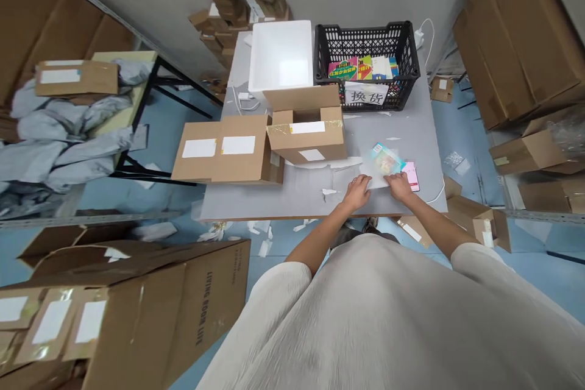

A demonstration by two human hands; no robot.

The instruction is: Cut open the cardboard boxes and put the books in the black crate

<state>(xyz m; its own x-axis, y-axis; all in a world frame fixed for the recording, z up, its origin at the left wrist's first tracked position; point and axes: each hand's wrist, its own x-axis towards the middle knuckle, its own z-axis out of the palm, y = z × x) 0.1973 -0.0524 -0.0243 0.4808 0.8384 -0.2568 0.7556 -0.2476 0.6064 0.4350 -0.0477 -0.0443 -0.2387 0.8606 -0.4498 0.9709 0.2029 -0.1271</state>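
Note:
My left hand (358, 189) lies on the grey table (292, 195), its fingers on the near edge of a white paper or clear bag (372, 175). My right hand (400, 184) rests on the same sheet, fingers bent at its right edge. A small colourful packet (386, 161) lies on that sheet just beyond both hands. A pink card (411, 175) lies right of my right hand. Whether either hand pinches the sheet is too small to tell.
An open cardboard box (305, 125) and flat labelled boxes (223, 149) sit left of the hands. A white foam box (281, 55) and a black crate (368, 61) with colourful books stand at the back. Cartons crowd the floor and shelves around the table.

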